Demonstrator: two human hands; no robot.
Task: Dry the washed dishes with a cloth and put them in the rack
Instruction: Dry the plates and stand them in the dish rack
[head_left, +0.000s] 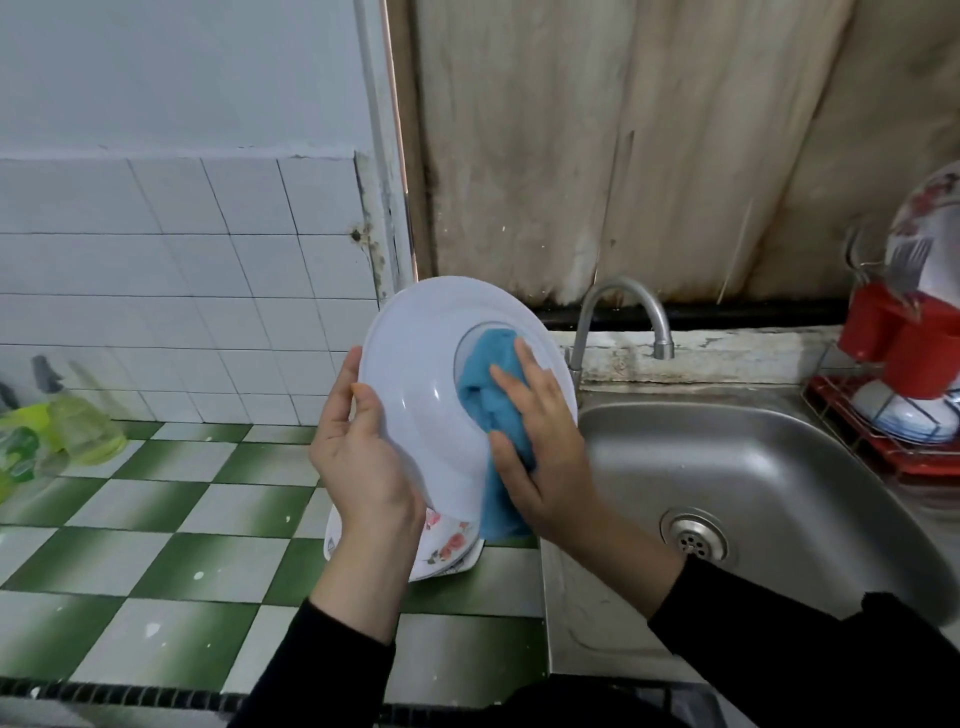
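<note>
A green-and-white checked counter fills the lower left. A stack of floral plates lies near its right edge, at frame centre, and greenish bottles stand at far left. To its right a steel sink adjoins it, with a red rack at the right edge.

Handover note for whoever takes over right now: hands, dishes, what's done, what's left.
Left hand: grips the white plate by its rim, held tilted above the counter.
Right hand: straight fingers press the blue cloth onto the plate's middle, on what looks like its underside.
Done: some dishes stand in the red rack, right of the sink.
Left: finish wiping this plate and rack it. Then the flowered plates stacked on the counter below it, probably not yet dried.
</note>
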